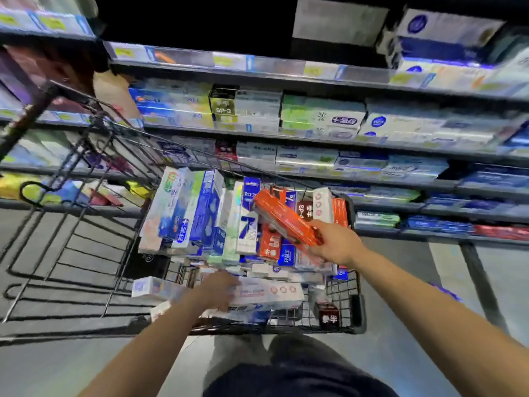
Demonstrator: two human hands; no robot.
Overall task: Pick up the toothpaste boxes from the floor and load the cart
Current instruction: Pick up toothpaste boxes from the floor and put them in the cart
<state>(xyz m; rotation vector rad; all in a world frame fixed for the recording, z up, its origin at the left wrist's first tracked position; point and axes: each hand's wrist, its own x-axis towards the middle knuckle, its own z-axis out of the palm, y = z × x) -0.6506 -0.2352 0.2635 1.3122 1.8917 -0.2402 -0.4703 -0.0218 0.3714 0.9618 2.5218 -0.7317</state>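
A black wire cart (359, 308) stands in front of me, filled with several toothpaste boxes in white, blue and orange. My right hand (336, 246) grips an orange toothpaste box (282, 217) and holds it slanted above the boxes at the cart's right side. My left hand (219, 289) lies on a long white toothpaste box (274, 292) that rests across the near end of the load. Motion blur hides how its fingers sit. A small dark red box (326, 315) stands in the cart's near right corner.
Store shelves (315, 136) packed with toothpaste boxes run across the view behind the cart. The cart's folded wire flap and handle (57, 247) stick out to the left. Grey floor (415, 310) shows around the cart, and my legs are below.
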